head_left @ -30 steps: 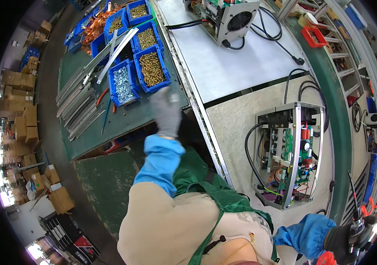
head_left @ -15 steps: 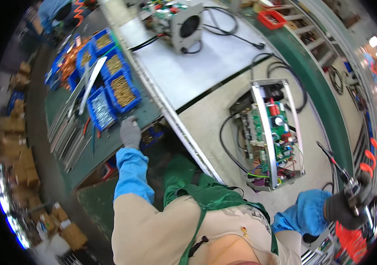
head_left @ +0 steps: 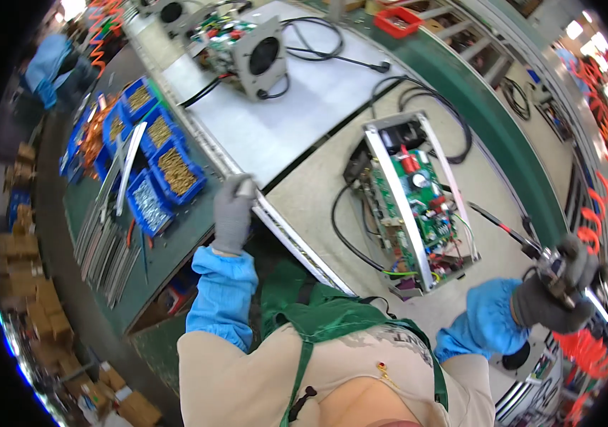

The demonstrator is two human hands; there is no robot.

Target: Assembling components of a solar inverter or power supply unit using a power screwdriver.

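Note:
My right hand (head_left: 557, 295), in a dark grey glove, is wrapped round a metal air screwdriver (head_left: 547, 265). Its long dark bit with a red band points up and left, towards the electronic unit. That unit, an open metal frame (head_left: 398, 203) around a green circuit board (head_left: 423, 196), lies on the bench between my hands. My left hand (head_left: 233, 213), gloved in grey, is closed beside the bench's metal edge, right of the blue bins. Whatever its fingers pinch, if anything, is too small to make out.
Blue bins (head_left: 201, 186) of brass-coloured and silver screws stand on the left table, near metal strips (head_left: 108, 267). A second unit with a fan (head_left: 264, 58) sits farther back. Black cables (head_left: 453, 114) curl across the bench. A red tray (head_left: 398, 33) and coiled orange hoses (head_left: 589, 220) lie rightward; another person (head_left: 51, 67) is far left.
My left hand has moved away from the screw bins, rightward and up to the bench edge. The screwdriver in my right hand has come left and up, closer to the electronic unit.

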